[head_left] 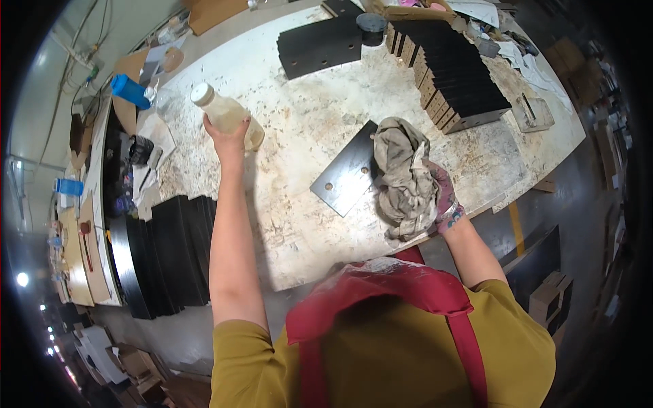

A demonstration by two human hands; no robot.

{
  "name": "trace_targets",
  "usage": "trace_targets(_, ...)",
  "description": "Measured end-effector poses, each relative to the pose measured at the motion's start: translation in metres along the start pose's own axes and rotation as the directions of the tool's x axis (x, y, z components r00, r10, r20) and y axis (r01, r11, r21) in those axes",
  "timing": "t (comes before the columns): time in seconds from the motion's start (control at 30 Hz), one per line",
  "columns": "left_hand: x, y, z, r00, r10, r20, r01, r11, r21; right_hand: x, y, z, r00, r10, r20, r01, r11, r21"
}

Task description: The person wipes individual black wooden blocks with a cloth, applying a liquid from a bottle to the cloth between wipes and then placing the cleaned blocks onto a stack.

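Observation:
My left hand (228, 136) is wrapped round a clear plastic bottle (228, 111) with a white cap, which leans over the left part of the worktable. Some pale liquid shows in its lower end. In a patterned glove, my right hand (443, 197) grips a crumpled, stained grey rag (405, 177). The rag lies against the right side of a flat black panel (343, 177) with drilled holes, covering part of it. Most of my right fingers are hidden by the cloth.
Stacked black panels with drilled edges (452, 78) stand at the back right, beside a grey block (534, 113). More dark panels (320, 47) lie at the far side near a round dark tin (371, 28). Black boards (166, 251) lean at the table's left. A blue bottle (130, 90) lies far left.

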State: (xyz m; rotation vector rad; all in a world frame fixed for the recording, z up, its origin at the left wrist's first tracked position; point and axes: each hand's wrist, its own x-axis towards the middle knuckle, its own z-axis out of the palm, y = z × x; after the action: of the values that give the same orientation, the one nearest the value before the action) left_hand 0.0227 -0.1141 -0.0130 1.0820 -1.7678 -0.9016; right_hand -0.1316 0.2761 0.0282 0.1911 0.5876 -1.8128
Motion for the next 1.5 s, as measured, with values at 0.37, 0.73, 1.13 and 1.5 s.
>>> trace_targets(0.37,-0.090,0.101,0.035,0.559,0.608,0.563,-0.803,0.567,0.185,0.028,-0.004,-0.012,0.963,-0.266,0.034,0.257,0.880,-0.399)
trace_targets(0.73,-0.092,0.093,0.029,0.516,0.578,0.632,-0.856,0.366,0.364,0.019,0.007,-0.017,0.972,-0.235,0.032,0.230,0.905,-0.358)
trace_targets(1.13,-0.076,0.067,0.018,0.800,0.429,0.419,-0.503,0.860,0.080,0.057,0.013,-0.021,0.917,-0.322,0.234,0.390,0.841,-0.375)
trace_targets(1.5,-0.067,0.036,-0.011,0.998,0.010,0.056,-0.012,0.999,0.035,0.005,-0.024,0.008,0.864,-0.500,0.049,0.411,0.647,-0.642)
